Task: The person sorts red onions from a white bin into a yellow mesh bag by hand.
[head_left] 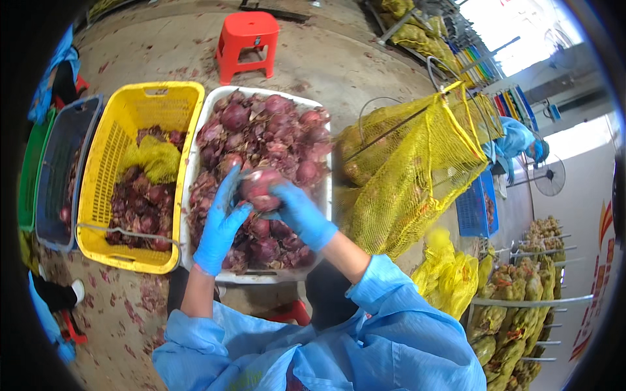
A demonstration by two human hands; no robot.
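Note:
A red onion (pixel 260 189) is up above a white tub (pixel 324 247) heaped with red onions and loose skins. My right hand (pixel 304 215), in a blue glove, grips it from the right side. On the onion's left is my left hand (pixel 222 228), gloved the same, its thumb and fingers spread apart; whether the thumb touches the onion is hard to tell. Loose onions (pixel 265 250) and papery skins lie right beneath both hands.
Left of the tub stands a yellow crate (pixel 89 195) with onions and a yellow net, then a dark blue crate (pixel 49 225). To the right hangs a yellow mesh bag (pixel 404 189) on a wire frame. A red stool (pixel 248 39) stands beyond. Another person (pixel 515 140) works at right.

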